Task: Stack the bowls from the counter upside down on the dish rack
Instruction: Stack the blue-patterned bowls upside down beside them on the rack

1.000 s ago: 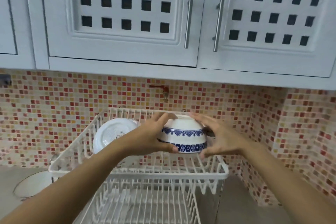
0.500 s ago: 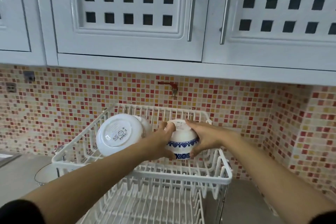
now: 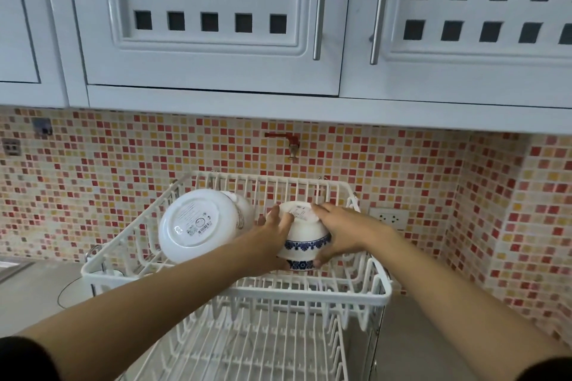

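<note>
The rim of the bowl (image 3: 305, 237) I cannot see well: my fingers and the wires of the dish rack (image 3: 379, 298) cover its lowest part, so I cannot tell if it already touches the rack floor or hangs just above it. It seems to be more than one bowl, one over the other, because two blue flower bands show at different heights, but the place where they meet is hidden behind my palms. A label is stuck on the bottom of the bowl, and its print is too small to read. Behind the big white bowl (image 3: 198, 221) there is another white dish (image 3: 244, 213), mostly covered, so I cannot say what kind it is. The lower shelf of the rack is cut off by the bottom edge of the view, and my sleeves show only as dark corners.

My left hand (image 3: 270, 244) is closed around the left side of the bowl, fingers up toward the base and thumb low near the rim. My right hand (image 3: 343, 230) grips the right side, with fingers spread over the base and thumb under the lower blue band. Both arms reach straight forward over the front edge of the rack. The bowl is upside down in the upper shelf, right of the big white bowl, which leans on its side with the bottom toward me.
</note>
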